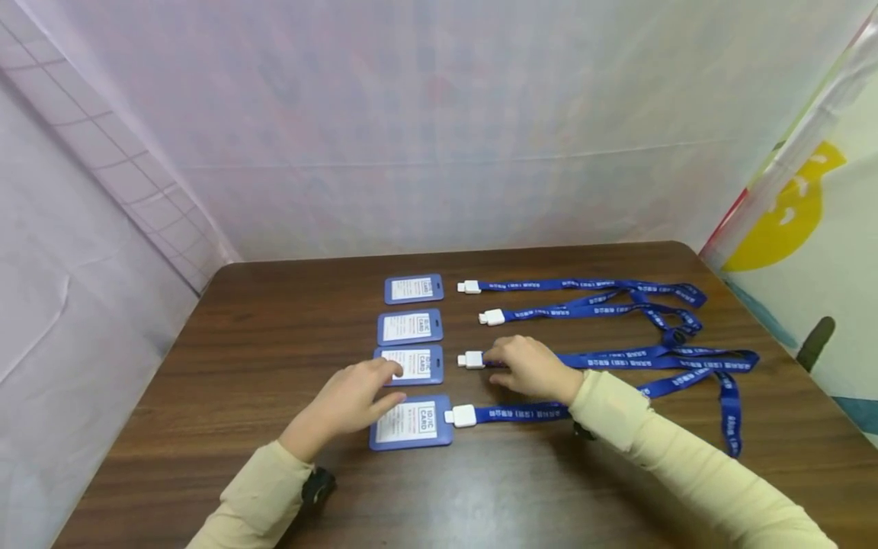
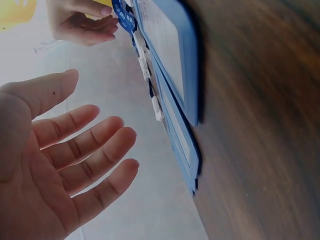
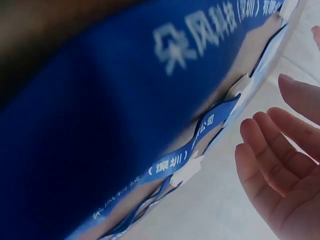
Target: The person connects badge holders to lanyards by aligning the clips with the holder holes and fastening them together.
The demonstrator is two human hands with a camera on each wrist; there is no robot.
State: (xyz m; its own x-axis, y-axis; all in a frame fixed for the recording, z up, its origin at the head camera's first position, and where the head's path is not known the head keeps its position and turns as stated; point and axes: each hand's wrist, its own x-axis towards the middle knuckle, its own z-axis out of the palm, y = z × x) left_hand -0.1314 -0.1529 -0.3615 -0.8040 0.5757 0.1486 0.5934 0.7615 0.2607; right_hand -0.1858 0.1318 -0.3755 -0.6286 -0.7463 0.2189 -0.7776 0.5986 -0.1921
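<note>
Cream sleeves [image 1: 696, 471] aslant, left hand [image 1: 351, 402] wide and relaxed above badge holders [image 1: 411, 424], right hand [image 1: 538, 367] likewise above lanyards [image 1: 617, 360].

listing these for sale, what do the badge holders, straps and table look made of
Badge holders: probably rigid plastic, judging by their smooth blue frames and rounded corners. Straps: likely matt woven fabric, since they fold and twist. Table: wood or wood-look laminate; brown streaked grain and soft sheen suit either.

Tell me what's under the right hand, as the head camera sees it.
A blue lanyard: its white clip shows to the left of the right hand, and more lanyard emerges to the right. The stretch between is mostly covered.
</note>
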